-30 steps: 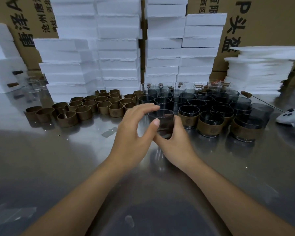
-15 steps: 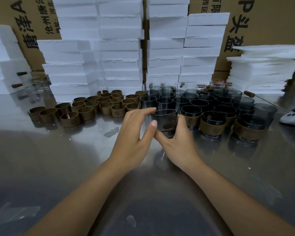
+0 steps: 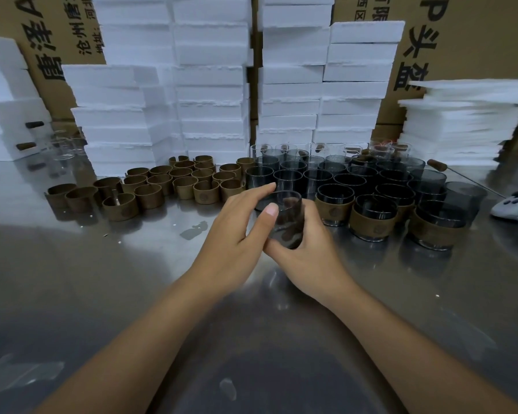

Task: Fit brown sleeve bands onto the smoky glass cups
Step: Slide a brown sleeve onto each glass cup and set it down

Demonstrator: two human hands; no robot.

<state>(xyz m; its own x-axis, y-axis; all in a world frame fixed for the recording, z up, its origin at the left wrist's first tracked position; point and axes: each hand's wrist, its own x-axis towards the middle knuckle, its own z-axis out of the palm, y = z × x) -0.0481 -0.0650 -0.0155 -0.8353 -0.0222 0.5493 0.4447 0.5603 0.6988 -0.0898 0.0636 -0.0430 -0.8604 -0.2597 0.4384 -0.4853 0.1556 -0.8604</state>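
Reaching in from the near edge of the shiny steel tabletop (image 3: 87, 279), two bare forearms meet a little short of its middle, where both hands close around one smoky glass cup (image 3: 286, 218). The right hand (image 3: 308, 255) wraps the cup's lower half from the right, and its fingers show as dark shapes through the glass. The left hand (image 3: 232, 231) arches over from the left, with the thumb pressed to the near wall and the fingertips at the far rim. Whether a band sits on this cup cannot be told. Just to the right of the hands stand several banded cups (image 3: 371, 222), smoky glasses with brown sleeves round their lower halves. Behind them, packed rim to rim, are rows of bare smoky cups (image 3: 349, 182) running toward the far edge. Left of that block, loose brown sleeve bands (image 3: 148, 197) stand on end in a spread that runs toward the left edge. A white controller (image 3: 513, 206) lies at the right edge, and beyond it lies a thin rod with a brown handle (image 3: 437, 166). A few clear glasses (image 3: 62, 150) stand far off near the left edge. Along the far edge rise stacks of white foam blocks (image 3: 213, 85), with a lower pile of thin white foam sheets (image 3: 461, 124) at the far right corner. Brown cardboard boxes (image 3: 476, 40) printed with black characters stand behind them all.
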